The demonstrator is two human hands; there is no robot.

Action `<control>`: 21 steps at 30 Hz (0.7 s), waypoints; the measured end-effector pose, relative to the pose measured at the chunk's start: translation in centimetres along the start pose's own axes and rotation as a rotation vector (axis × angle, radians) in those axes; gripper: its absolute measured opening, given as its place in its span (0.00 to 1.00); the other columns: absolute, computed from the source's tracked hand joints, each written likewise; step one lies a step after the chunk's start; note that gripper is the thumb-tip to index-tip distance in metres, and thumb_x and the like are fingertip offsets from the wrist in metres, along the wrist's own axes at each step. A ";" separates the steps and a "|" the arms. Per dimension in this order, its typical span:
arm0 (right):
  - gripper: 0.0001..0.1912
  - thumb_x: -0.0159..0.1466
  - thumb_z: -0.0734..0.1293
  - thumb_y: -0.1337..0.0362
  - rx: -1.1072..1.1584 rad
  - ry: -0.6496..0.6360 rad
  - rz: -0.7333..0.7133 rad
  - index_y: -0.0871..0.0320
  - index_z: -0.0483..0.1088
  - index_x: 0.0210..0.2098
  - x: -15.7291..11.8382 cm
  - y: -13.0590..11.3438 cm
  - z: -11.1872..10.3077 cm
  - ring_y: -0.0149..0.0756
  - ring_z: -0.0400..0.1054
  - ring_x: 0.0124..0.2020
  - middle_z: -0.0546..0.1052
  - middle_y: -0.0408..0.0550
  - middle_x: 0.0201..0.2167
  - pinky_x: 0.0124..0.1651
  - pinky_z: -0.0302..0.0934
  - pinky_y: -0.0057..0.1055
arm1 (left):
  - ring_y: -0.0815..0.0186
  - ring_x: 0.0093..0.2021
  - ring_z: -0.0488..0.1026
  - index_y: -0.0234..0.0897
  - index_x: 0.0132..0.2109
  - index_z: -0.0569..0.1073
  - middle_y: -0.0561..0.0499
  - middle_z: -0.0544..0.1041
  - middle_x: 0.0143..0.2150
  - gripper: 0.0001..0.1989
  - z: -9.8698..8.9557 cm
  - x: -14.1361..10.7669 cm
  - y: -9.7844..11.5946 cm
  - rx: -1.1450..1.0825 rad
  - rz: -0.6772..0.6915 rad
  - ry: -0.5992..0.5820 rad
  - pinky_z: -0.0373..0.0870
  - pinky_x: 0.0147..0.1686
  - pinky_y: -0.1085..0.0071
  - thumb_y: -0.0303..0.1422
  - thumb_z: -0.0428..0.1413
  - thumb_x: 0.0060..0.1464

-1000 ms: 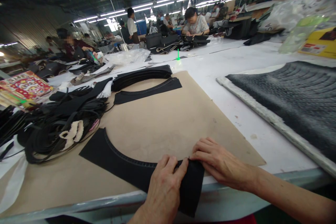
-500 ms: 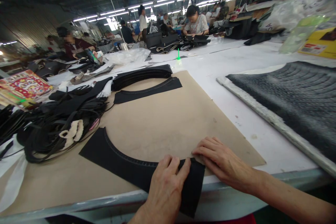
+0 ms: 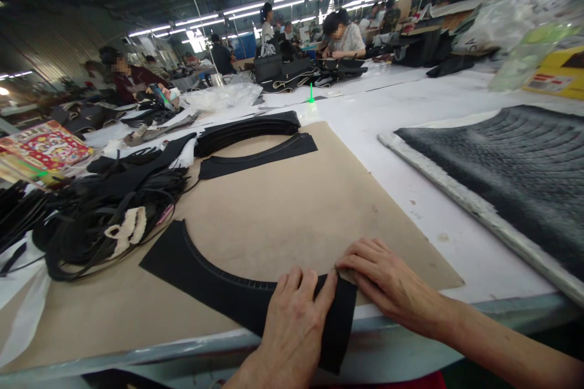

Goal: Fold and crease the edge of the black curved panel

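A black curved piece [image 3: 219, 298] of leather-like material lies at the table's front edge, its inner curve notched or stitched and its right end hanging over. My left hand [image 3: 296, 316] presses on it near the right end, fingers bent at the curved edge and thumb beside them. Closed in a pinch, my right hand [image 3: 383, 279] has its fingertips at the piece's upper right corner; the exact contact is hidden beneath them. Farther back on the brown board [image 3: 274, 219] lies a similar black piece [image 3: 260, 157], in front of a stack of black curved pieces [image 3: 246, 130].
Black strips [image 3: 114, 213] lie heaped at left, with a cream band [image 3: 128, 231] on top. A small bottle with a green tip [image 3: 311, 100] stands behind the board. At right is a slab with dark textured material [image 3: 502, 176]. People work at tables beyond.
My left hand has slid slightly to the right along the edge, closer to the right hand. The black piece and my right hand have barely moved.
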State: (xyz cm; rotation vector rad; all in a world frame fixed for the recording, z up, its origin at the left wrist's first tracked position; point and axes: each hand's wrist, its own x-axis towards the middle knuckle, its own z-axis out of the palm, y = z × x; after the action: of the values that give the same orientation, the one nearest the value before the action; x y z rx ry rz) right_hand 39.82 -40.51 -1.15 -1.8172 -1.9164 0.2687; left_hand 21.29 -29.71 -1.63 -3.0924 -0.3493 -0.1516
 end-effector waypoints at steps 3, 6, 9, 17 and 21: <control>0.13 0.66 0.57 0.74 0.001 -0.004 0.007 0.56 0.68 0.44 0.1 0.0 0.0 0.39 0.63 0.41 0.71 0.49 0.39 0.45 0.55 0.38 | 0.58 0.40 0.66 0.41 0.64 0.59 0.46 0.70 0.42 0.31 -0.1 0.2 0.1 0.006 0.001 -0.010 0.70 0.39 0.61 0.19 0.48 0.55; 0.12 0.66 0.57 0.73 0.001 -0.013 0.009 0.56 0.68 0.43 0.2 -0.1 0.1 0.39 0.62 0.41 0.71 0.49 0.39 0.46 0.55 0.38 | 0.57 0.40 0.67 0.39 0.64 0.59 0.46 0.70 0.43 0.31 -0.1 0.3 0.4 0.009 0.008 -0.014 0.71 0.39 0.59 0.20 0.49 0.54; 0.11 0.66 0.57 0.73 0.005 -0.009 0.013 0.57 0.68 0.42 0.1 0.0 0.1 0.39 0.63 0.41 0.71 0.49 0.38 0.46 0.56 0.39 | 0.56 0.41 0.67 0.44 0.66 0.55 0.46 0.70 0.44 0.34 -0.1 0.1 0.4 -0.027 -0.009 0.001 0.71 0.40 0.56 0.19 0.48 0.54; 0.19 0.68 0.53 0.73 0.064 0.114 -0.003 0.56 0.64 0.54 -0.2 -0.4 0.3 0.39 0.64 0.43 0.70 0.52 0.43 0.47 0.59 0.39 | 0.59 0.47 0.67 0.33 0.58 0.65 0.42 0.70 0.49 0.22 0.5 -2.0 -1.3 -0.360 -0.195 0.254 0.70 0.47 0.61 0.19 0.42 0.59; 0.24 0.64 0.55 0.76 -0.017 -0.003 -0.079 0.56 0.62 0.58 -0.1 -2.4 1.4 0.41 0.63 0.43 0.70 0.52 0.44 0.46 0.59 0.41 | 0.59 0.44 0.68 0.29 0.57 0.68 0.43 0.73 0.46 0.21 1.3 -2.8 -1.3 -0.235 -0.078 0.235 0.71 0.45 0.62 0.20 0.43 0.59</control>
State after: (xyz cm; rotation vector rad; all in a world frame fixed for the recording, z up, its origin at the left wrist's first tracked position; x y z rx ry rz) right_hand 37.06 -40.56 -1.33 -1.7480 -1.9926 0.2294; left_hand 18.40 -29.07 -3.17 -3.2384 -0.4741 -0.5931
